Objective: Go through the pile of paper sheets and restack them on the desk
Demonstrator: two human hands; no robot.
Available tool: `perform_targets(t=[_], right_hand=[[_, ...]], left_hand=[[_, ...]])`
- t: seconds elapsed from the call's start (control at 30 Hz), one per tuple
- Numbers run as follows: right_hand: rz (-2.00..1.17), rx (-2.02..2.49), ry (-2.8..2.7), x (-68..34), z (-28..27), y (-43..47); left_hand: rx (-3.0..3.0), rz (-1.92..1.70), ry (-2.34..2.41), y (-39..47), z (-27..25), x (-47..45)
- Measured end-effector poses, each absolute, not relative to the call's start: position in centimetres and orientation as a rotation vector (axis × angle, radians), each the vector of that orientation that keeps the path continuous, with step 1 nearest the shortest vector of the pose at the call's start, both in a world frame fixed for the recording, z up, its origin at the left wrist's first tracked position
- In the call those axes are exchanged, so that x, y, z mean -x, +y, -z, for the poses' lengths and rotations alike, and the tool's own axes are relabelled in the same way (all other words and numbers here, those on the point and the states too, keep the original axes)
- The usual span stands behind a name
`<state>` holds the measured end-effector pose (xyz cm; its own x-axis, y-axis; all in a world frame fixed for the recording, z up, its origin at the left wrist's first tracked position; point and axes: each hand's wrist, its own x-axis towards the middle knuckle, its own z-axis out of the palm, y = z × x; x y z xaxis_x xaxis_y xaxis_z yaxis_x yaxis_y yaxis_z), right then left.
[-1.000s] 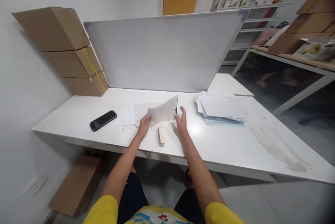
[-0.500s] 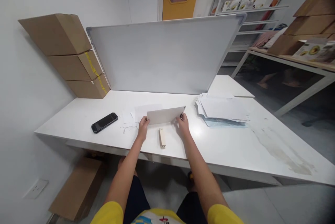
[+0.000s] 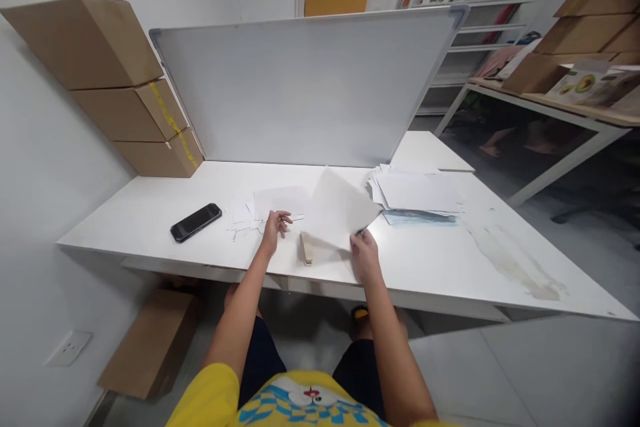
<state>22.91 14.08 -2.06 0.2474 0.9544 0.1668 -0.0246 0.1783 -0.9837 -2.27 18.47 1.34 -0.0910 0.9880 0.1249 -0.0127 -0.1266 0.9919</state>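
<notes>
My right hand (image 3: 365,252) grips a white sheet of paper (image 3: 337,208) by its lower right edge. The sheet is tilted above the table and slightly blurred. A small dark item shows at the fingers of that hand, too small to name. My left hand (image 3: 274,230) is off the sheet, its fingers apart and holding nothing. It is beside flat white papers (image 3: 280,200) on the table. A cream stapler (image 3: 306,250) lies between my hands, its far end partly under the raised sheet.
A black phone (image 3: 196,222) lies at the left. A stack of paper (image 3: 420,190) sits at the right on the white table (image 3: 425,260). A whiteboard (image 3: 305,90) stands along the back, with cardboard boxes (image 3: 157,110) piled beside it. Another person's feet show under the far table (image 3: 545,102).
My left hand has let go of the sheet and opened. My right hand has moved slightly right and down, swinging the sheet round with it. The camera view has shifted a little.
</notes>
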Motion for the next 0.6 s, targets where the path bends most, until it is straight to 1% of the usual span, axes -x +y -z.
perform_targets(t=[0.13, 0.2, 0.27, 0.4, 0.6], right_hand=[[-1.38, 1.151, -1.137, -25.2, 2.4, 6.3], [-1.485, 1.191, -1.113, -26.1, 2.2, 3.8], [-1.471, 1.252, -1.085, -26.8, 2.2, 2.6], [-1.346, 1.383, -1.001, -28.6, 3.1, 2.4], [-1.022, 1.571, -0.967, -31.1, 3.9, 3.5]], left_hand=[[-1.314, -1.359, 1.235, 18.7, -1.4, 2.1], [-1.347, -1.366, 1.24, 18.8, -1.3, 2.0], [-1.394, -1.361, 1.24, 18.6, -1.0, 1.7], [-1.547, -1.283, 1.22, 17.6, -1.0, 1.2], [-2.216, -0.846, 1.171, 15.3, -1.9, 0.1]])
